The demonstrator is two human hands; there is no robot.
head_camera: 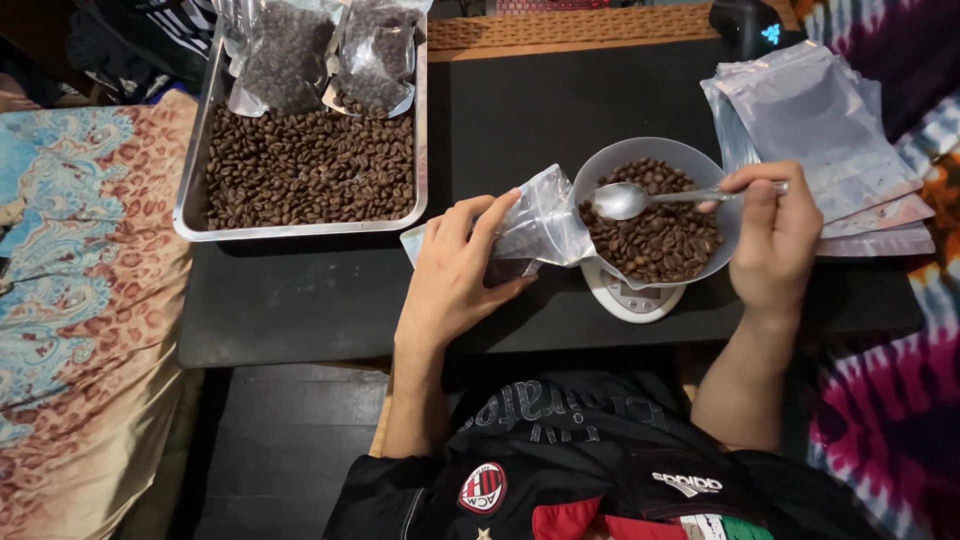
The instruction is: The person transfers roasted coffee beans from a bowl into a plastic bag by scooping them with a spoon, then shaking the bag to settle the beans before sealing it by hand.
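Coffee beans (655, 235) fill a grey bowl (608, 165) sitting on a small white scale (632, 298) on the black counter (330, 290). The right hand (775, 240) pinches a metal spoon (625, 200) over the bowl; the left hand (455, 270) grips a clear pouch (540, 225), its mouth touching the bowl's rim. Beans could likely spill onto the counter if the pouch mouth sags shut or the spoon tips early. A tray (300, 228) of beans lies further left.
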